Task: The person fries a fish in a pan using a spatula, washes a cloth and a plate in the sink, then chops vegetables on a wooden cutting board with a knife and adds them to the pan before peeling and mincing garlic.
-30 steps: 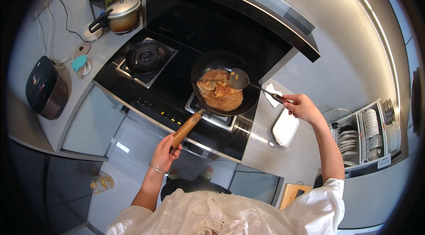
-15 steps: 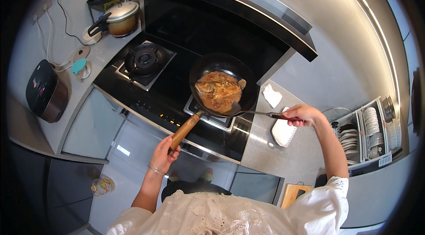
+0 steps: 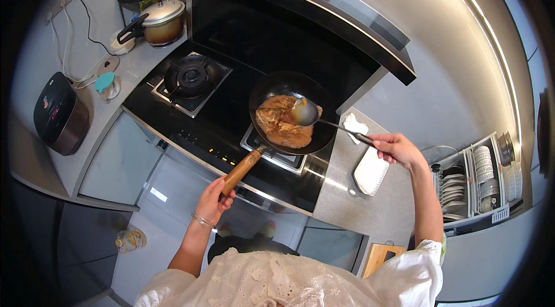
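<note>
A dark wok (image 3: 319, 144) stands on the right burner, with a browned fish (image 3: 270, 117) lying in bubbling brown sauce (image 3: 295, 136). My left hand (image 3: 218, 199) is wrapped round the wok's wooden handle (image 3: 243, 169). In my right hand (image 3: 396, 150) is the dark handle of a ladle (image 3: 307, 113). The ladle's bowl hangs over the far right part of the fish and hides some of it. Whether the bowl touches the fish, I cannot tell.
The left burner (image 3: 192, 76) carries no pan. A pressure cooker (image 3: 163, 22) and a black rice cooker (image 3: 60, 113) stand on the left counter. Right of the stove lie a white tray (image 3: 370, 173) and crumpled white paper (image 3: 355, 124). A dish rack (image 3: 471, 177) is farther right. The range hood (image 3: 324, 12) overhangs the back.
My right hand has raised the ladle's bowl from the wok's near right side and moved it farther back, over the fish. My left hand keeps its grip on the wok handle.
</note>
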`<action>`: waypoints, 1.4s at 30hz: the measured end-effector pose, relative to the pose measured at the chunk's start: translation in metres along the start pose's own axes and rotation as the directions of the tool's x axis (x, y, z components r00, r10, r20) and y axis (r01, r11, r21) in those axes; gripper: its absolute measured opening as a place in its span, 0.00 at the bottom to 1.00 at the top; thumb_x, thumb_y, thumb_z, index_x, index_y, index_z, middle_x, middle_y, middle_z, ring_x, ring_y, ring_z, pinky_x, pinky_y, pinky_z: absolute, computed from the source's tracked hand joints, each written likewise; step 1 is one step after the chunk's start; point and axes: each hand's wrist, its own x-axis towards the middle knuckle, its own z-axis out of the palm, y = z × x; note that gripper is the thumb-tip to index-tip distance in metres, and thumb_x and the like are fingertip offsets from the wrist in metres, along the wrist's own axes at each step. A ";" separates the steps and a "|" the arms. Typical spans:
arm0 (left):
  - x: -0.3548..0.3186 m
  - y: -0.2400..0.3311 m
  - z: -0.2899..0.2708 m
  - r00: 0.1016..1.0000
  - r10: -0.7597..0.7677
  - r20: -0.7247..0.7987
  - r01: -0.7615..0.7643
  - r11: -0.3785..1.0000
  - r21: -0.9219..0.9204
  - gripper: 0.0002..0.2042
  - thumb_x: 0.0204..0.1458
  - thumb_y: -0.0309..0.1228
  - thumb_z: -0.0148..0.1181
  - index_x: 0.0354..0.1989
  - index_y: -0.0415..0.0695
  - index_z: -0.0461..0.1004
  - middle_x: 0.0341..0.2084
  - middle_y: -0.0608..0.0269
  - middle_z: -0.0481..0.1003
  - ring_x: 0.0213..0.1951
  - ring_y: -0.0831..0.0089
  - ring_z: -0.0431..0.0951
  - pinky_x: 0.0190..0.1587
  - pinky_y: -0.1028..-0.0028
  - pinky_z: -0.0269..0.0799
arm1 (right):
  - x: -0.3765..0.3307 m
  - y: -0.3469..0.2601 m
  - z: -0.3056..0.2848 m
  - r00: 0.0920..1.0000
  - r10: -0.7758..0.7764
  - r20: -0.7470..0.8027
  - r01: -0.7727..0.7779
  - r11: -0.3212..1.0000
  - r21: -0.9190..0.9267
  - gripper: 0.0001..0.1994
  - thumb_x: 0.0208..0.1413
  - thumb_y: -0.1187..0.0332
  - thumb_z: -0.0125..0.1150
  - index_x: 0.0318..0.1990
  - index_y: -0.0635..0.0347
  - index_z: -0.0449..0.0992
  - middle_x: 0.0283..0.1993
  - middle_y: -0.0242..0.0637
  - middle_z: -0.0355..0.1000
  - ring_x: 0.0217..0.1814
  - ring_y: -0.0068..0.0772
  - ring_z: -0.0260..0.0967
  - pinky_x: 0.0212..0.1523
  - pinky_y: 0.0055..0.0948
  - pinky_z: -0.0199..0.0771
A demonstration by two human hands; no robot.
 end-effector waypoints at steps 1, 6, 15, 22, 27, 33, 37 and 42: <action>0.000 0.000 0.000 1.000 0.001 0.004 -0.001 1.000 0.003 0.16 0.56 0.37 0.43 0.49 0.42 0.62 0.21 0.62 0.67 0.18 0.81 0.63 0.19 0.86 0.58 | -0.001 -0.013 0.004 0.997 -0.054 -0.061 0.043 0.986 -0.163 0.14 0.53 0.70 0.53 0.46 0.63 0.71 0.16 0.27 0.63 0.13 0.12 0.52 0.13 0.13 0.51; 0.001 -0.001 -0.001 1.000 -0.005 -0.022 0.005 1.000 -0.006 0.15 0.56 0.37 0.43 0.48 0.43 0.62 0.21 0.62 0.67 0.18 0.81 0.62 0.18 0.86 0.57 | 0.022 -0.016 0.001 0.943 -0.251 -0.217 0.109 0.853 -0.511 0.16 0.50 0.68 0.55 0.46 0.63 0.71 0.18 0.31 0.67 0.18 0.17 0.59 0.19 0.19 0.59; 0.007 0.019 -0.006 0.996 -0.037 -0.075 0.040 0.999 0.031 0.14 0.54 0.38 0.47 0.44 0.43 0.64 0.18 0.61 0.66 0.15 0.81 0.61 0.14 0.87 0.53 | 0.091 0.055 -0.039 0.969 -0.169 -0.178 0.141 0.977 -0.162 0.15 0.51 0.70 0.55 0.47 0.62 0.71 0.17 0.26 0.63 0.15 0.13 0.51 0.14 0.15 0.49; 0.012 0.021 -0.010 0.992 0.014 -0.126 -0.010 0.999 0.038 0.15 0.53 0.39 0.48 0.39 0.39 0.64 0.18 0.58 0.66 0.14 0.80 0.59 0.14 0.84 0.52 | 0.142 0.092 -0.039 0.997 -0.060 0.041 0.052 0.983 0.174 0.15 0.51 0.70 0.56 0.46 0.63 0.70 0.19 0.28 0.66 0.13 0.13 0.52 0.12 0.13 0.49; 0.012 0.020 -0.014 0.989 0.018 -0.148 -0.013 0.999 0.033 0.15 0.53 0.39 0.48 0.39 0.38 0.65 0.18 0.56 0.67 0.14 0.78 0.61 0.15 0.83 0.55 | 0.163 0.111 -0.010 0.978 -0.023 0.206 -0.079 0.877 0.474 0.13 0.53 0.71 0.52 0.47 0.58 0.70 0.23 0.31 0.67 0.15 0.12 0.53 0.12 0.11 0.49; 0.010 0.019 -0.009 0.982 0.016 -0.189 -0.016 1.000 0.001 0.15 0.52 0.38 0.50 0.39 0.37 0.64 0.19 0.55 0.69 0.14 0.77 0.64 0.14 0.83 0.58 | 0.160 0.123 -0.012 0.963 -0.015 0.270 -0.160 0.773 0.614 0.14 0.53 0.70 0.52 0.49 0.56 0.69 0.22 0.31 0.65 0.14 0.14 0.51 0.12 0.11 0.48; 0.011 0.018 -0.011 0.985 0.013 -0.171 -0.012 1.000 0.010 0.15 0.52 0.38 0.50 0.39 0.37 0.64 0.19 0.55 0.68 0.15 0.77 0.64 0.15 0.84 0.57 | 0.139 0.113 -0.026 0.974 -0.066 0.215 -0.070 0.821 0.567 0.15 0.53 0.70 0.52 0.49 0.56 0.68 0.23 0.30 0.65 0.14 0.13 0.51 0.12 0.11 0.47; 0.012 0.018 -0.012 0.990 0.001 -0.143 0.000 1.000 0.003 0.15 0.52 0.39 0.50 0.39 0.38 0.64 0.19 0.57 0.68 0.15 0.78 0.63 0.15 0.84 0.57 | 0.088 0.087 -0.032 0.982 -0.179 0.055 0.152 0.933 0.328 0.17 0.52 0.71 0.54 0.50 0.62 0.68 0.22 0.26 0.64 0.15 0.11 0.52 0.14 0.11 0.48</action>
